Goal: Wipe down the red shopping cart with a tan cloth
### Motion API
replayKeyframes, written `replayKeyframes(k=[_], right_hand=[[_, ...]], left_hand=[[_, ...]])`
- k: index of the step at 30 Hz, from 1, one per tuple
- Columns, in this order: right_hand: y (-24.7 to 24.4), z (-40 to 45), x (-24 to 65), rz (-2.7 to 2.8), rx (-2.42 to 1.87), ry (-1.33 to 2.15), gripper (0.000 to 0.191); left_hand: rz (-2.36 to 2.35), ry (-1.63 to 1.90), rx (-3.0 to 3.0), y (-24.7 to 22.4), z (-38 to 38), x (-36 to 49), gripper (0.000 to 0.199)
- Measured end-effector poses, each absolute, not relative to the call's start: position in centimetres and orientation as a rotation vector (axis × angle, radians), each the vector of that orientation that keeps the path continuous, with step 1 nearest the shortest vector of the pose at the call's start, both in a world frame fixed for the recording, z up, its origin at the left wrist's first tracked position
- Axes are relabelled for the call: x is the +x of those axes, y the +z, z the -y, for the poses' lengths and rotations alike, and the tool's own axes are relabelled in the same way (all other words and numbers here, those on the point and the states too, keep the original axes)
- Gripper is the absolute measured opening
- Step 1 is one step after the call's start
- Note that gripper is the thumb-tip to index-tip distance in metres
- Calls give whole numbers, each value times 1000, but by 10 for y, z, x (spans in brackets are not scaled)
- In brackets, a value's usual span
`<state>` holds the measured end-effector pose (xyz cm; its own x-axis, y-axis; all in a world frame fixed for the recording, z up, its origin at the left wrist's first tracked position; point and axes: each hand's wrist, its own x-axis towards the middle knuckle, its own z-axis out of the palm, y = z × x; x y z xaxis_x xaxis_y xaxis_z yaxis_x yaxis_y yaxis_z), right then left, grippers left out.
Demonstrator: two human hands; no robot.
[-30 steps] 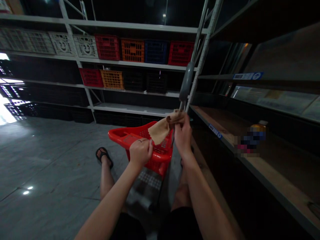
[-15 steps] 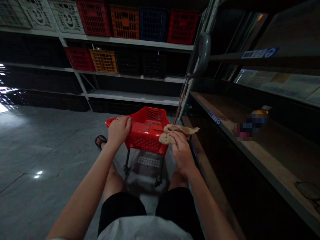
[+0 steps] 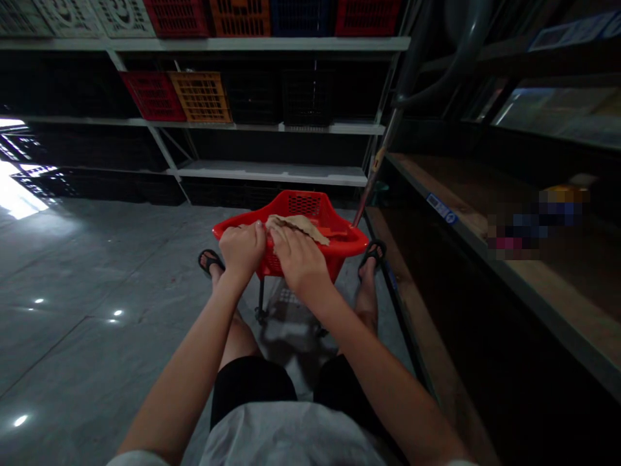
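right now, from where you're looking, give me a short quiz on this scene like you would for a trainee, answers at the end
1. What is under the fingers of the right hand?
a) a blue sponge
b) a tan cloth
c) a wooden brush

2. True or false: the left hand is on the rim of the red cart.

3. Fill in the colour: on the white shelf, the lower orange crate stands just to the right of a ____ crate.

Key: 1 b; 2 true; 3 red
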<state>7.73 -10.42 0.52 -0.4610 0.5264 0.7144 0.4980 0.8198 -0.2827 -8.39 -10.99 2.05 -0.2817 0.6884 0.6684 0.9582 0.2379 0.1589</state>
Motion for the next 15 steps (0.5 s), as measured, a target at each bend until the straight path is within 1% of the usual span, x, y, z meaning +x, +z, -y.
replayKeyframes(k=[5, 8, 12, 15], right_hand=[[-3, 93, 164, 2129, -824, -40, 46], [-4, 68, 220, 2117, -830, 32, 47], [1, 12, 255, 1947, -799, 462, 37], [0, -20, 250, 1663, -799, 828, 41]], left_hand=[[2071, -819, -1486, 17, 107, -79, 55], [2089, -836, -1485, 17, 105, -74, 55], [2063, -881, -1509, 19, 105, -65, 55], [2065, -876, -1513, 21, 105, -58, 54]])
